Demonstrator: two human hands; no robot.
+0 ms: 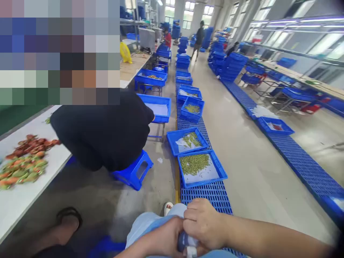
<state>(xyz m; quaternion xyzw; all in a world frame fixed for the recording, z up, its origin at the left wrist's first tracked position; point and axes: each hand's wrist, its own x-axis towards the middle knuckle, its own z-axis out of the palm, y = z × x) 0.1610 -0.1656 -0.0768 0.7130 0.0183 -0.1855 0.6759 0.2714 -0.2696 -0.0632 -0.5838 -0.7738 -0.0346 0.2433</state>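
Note:
Low in the head view, above my lap in light blue clothing (145, 225), both of my hands meet on a grey, rounded, bottle-like thing (183, 240). My left hand (170, 233) is wrapped round its side. My right hand (201, 220) is closed over its top, with the fingers curled in, so the upper end is hidden. A small white band (191, 251) shows below the right hand; I cannot tell whether it belongs to the thing or is wrapped on a finger.
Blue trays of small green pieces (202, 168) stand on blue slatted panels (215, 193) ahead. At left, a person in black (102, 132) sits on a blue stool (135, 172) by a white table (53, 168) with red and green pieces. Stacked blue crates (232, 68) stand farther back.

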